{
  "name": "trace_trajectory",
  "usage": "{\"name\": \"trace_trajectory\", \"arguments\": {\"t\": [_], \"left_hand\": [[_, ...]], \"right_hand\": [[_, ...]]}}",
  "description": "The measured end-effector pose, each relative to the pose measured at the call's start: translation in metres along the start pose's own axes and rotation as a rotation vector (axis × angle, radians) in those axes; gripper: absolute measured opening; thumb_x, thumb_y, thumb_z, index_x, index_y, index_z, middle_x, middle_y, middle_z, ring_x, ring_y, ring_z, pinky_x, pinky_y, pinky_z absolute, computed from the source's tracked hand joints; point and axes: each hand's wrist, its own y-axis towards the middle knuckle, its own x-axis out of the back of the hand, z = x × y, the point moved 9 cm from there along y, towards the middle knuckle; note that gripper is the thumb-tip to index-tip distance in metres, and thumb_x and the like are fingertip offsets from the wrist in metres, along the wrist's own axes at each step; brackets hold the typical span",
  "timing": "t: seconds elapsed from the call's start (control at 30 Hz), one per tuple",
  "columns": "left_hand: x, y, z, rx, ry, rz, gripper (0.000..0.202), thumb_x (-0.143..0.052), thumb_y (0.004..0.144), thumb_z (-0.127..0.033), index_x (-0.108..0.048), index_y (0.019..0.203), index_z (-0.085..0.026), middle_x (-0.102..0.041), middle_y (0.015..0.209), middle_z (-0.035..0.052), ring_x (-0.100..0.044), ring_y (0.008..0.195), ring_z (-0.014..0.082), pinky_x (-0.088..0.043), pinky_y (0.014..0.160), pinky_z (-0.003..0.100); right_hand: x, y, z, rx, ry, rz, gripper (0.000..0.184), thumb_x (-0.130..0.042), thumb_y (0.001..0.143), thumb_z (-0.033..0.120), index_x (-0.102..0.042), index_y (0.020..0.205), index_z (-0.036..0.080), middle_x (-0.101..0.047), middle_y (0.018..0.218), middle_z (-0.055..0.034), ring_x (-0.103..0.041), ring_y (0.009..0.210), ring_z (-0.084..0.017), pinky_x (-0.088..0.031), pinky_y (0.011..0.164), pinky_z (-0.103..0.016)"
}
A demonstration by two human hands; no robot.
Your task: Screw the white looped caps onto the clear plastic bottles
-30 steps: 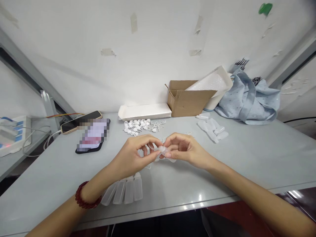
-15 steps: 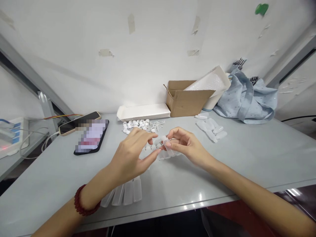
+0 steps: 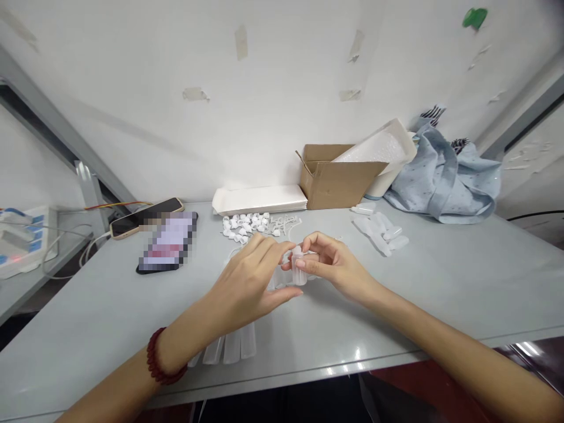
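A white wall [image 3: 282, 117] is standing at the back, and a big gray table [image 3: 396, 305] is stretching out in front of it. On the right, a soft light blue bag [image 3: 445, 170] is slumping on the table. A brown cardboard box [image 3: 346, 185] is sitting near the bag, and a flat white stack of mailers [image 3: 259, 201] is lying beside the box. The left hand [image 3: 251, 276] is opening wide, thumb and fingers apart; I can't tell if a fingertip is touching the bottle. The right hand [image 3: 339, 264] is pinching that bottle between its thumb and fingers. Two phones [image 3: 170, 238] are lying on the left. A dark red bracelet [image 3: 161, 361] is circling the left wrist. The small clear plastic bottle [image 3: 299, 274] is standing nearly upright between the hands, above the table. More bottles [image 3: 374, 232] are lying in a pile on the right. Tiny white caps [image 3: 242, 226] are lying in front of the stack.
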Motion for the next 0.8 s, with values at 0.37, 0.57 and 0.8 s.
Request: {"name": "trace_trajectory", "arguments": {"t": [0.37,0.57,0.8], "left_hand": [[-0.002,0.002,-0.004,0.003,-0.038,0.037,0.033,-0.067,0.080,-0.025,-0.052,0.108,-0.018,-0.053,0.084,0.0031,-0.044,0.081,0.0215,-0.041,0.070,0.034],[0.001,-0.001,-0.003,0.011,-0.125,0.138,0.045,-0.069,0.080,-0.027,-0.050,0.119,-0.018,-0.053,0.100,0.0066,-0.046,0.093,0.0228,-0.043,0.078,0.036],[0.010,-0.007,-0.011,-0.001,-0.138,0.285,0.047,-0.069,0.080,-0.032,-0.050,0.121,-0.019,-0.051,0.106,0.0068,-0.046,0.096,0.0223,-0.045,0.078,0.035]], "right_hand": [[-0.006,0.001,-0.002,-0.012,0.034,0.103,0.027,-0.074,0.078,0.031,-0.049,0.083,0.020,-0.070,0.085,-0.0021,-0.070,0.086,-0.019,-0.051,0.075,-0.031],[0.018,0.006,0.009,0.065,-0.077,-0.021,0.022,-0.070,0.080,0.037,-0.060,0.080,0.017,-0.069,0.087,-0.0039,-0.068,0.084,-0.016,-0.053,0.081,-0.033],[0.065,0.014,0.021,0.162,-0.144,-0.266,0.027,-0.070,0.078,0.042,-0.062,0.075,0.016,-0.068,0.078,-0.0036,-0.069,0.073,-0.017,-0.055,0.070,-0.031]]}}
